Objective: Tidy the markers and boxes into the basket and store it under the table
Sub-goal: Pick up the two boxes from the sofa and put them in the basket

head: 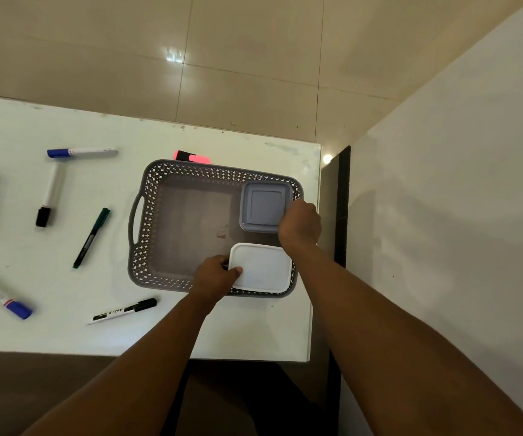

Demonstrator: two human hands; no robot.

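Boxes first: my left grip (214, 276) is closed on the near-left edge of the white box (261, 268), thumb on its lid and fingers under the side, and my right grip (299, 222) is curled against the near-right corner of the grey box (265, 206) (whether the fingers truly clamp it I cannot tell, since they are hidden behind the knuckles). Both boxes sit inside the grey basket (191, 171), at its right end, the grey one at the far corner and the white one at the near corner, with a narrow gap between them. The rest of the basket floor is bare. The basket lies flat on the white table (254, 335), near its right edge. A pink highlighter (192, 157) lies just beyond the far rim. To the left, well apart from the basket, markers are scattered: a green pen (92, 237), a black marker (122, 310) nearest me, two blue-capped ones (81, 152) (2, 298), and a black-capped one (49, 196).
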